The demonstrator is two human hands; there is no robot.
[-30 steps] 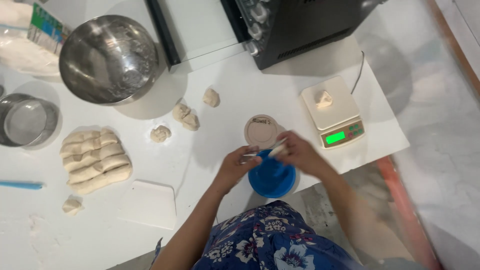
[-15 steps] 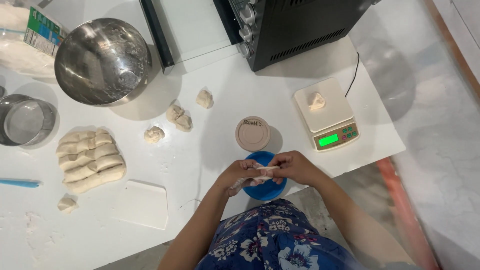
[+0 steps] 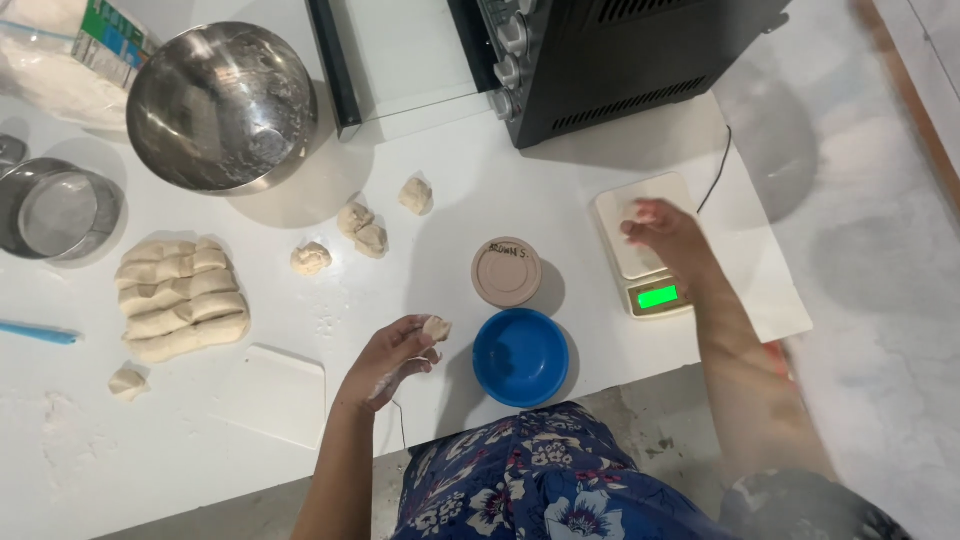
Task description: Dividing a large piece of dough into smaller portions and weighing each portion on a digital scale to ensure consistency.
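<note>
Left hand (image 3: 392, 355) pinches a dough piece (image 3: 436, 327) beside the blue bowl (image 3: 520, 357); right hand (image 3: 660, 232), blurred, over the scale (image 3: 645, 245), grip indeterminate; round tan lid (image 3: 506, 271) labelled.

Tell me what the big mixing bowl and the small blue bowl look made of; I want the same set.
The big mixing bowl looks like polished metal, probably stainless steel: silvery, with mirror-like reflections inside. The small blue bowl seems plastic: solid even colour and a soft dull sheen, though glazed ceramic can't be ruled out.
</note>
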